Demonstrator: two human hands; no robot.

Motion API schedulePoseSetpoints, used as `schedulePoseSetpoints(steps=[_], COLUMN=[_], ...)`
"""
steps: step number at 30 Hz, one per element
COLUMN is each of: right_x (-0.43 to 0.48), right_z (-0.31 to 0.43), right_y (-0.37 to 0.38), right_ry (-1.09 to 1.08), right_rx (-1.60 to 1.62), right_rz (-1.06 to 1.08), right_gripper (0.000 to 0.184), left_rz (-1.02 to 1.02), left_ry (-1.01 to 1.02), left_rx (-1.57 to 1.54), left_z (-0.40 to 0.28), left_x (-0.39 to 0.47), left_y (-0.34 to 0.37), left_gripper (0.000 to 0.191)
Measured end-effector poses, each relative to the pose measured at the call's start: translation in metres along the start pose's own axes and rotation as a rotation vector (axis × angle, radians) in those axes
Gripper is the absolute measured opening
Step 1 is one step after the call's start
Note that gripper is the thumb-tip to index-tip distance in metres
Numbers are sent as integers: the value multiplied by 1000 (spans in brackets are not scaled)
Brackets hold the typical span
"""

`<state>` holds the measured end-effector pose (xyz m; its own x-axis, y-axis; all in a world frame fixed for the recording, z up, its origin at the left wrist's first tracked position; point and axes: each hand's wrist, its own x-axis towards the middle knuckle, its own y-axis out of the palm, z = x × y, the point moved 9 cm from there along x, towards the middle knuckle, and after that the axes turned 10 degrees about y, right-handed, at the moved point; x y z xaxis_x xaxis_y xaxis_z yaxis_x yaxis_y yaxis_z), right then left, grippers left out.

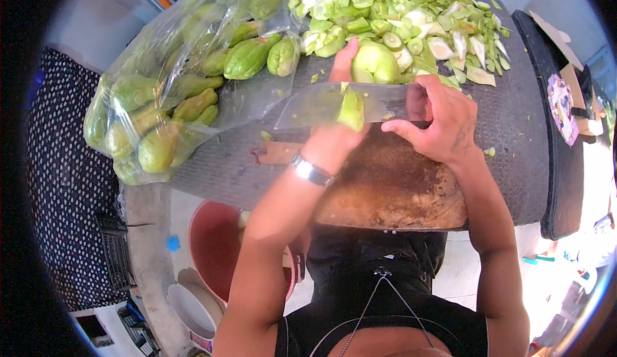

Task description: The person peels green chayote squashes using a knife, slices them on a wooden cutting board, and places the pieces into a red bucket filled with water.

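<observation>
My left hand (pixel 343 137) holds a pale green, peeled-looking chayote (pixel 376 63), its thumb on the left side of the fruit. My right hand (pixel 448 121) grips a broad-bladed knife (pixel 308 106) at its right end; the handle is mostly hidden in the fingers. The blade lies across the view in front of the chayote and covers part of my left hand. A piece of green peel (pixel 352 110) clings to the blade. Below both hands is a worn wooden cutting board (pixel 395 193).
A clear plastic bag (pixel 250 101) of unpeeled chayotes (pixel 253 57) lies on the dark textured table (pixel 511 164) at left. Peelings (pixel 434 29) are heaped at the back. A red tub (pixel 212 246) and a white basin (pixel 193 309) stand below at left.
</observation>
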<state>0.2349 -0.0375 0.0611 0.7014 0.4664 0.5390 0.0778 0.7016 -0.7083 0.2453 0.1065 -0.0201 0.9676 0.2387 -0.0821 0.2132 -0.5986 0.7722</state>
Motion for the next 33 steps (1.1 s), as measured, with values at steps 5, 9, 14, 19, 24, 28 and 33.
schedulePoseSetpoints(steps=[5,9,14,19,24,28,33], right_x=[0,1,10,7,1,3,9], right_z=[-1,-1,-24,-11,1,-1,-11], right_y=[1,0,-9,-7,-2,-3,-6], right_ry=[10,-3,124,96,-16,20,78], right_rx=[-22,-6,20,54,-6,23,49], right_rz=[-25,-42,-41,45,-32,-6,5], right_gripper=[64,63,61,62,64,62,64], left_rz=[30,56,-150,-35,-31,-21,-11], left_ry=[-12,-21,141,149,116,95,104], left_rx=[-3,-20,54,59,4,-10,25], left_z=[0,2,-9,-11,-13,-14,-17], left_x=[-3,-2,-5,-2,-7,-14,-14], left_y=[6,5,-13,-8,6,13,11], left_gripper=[54,54,39,37,40,40,41])
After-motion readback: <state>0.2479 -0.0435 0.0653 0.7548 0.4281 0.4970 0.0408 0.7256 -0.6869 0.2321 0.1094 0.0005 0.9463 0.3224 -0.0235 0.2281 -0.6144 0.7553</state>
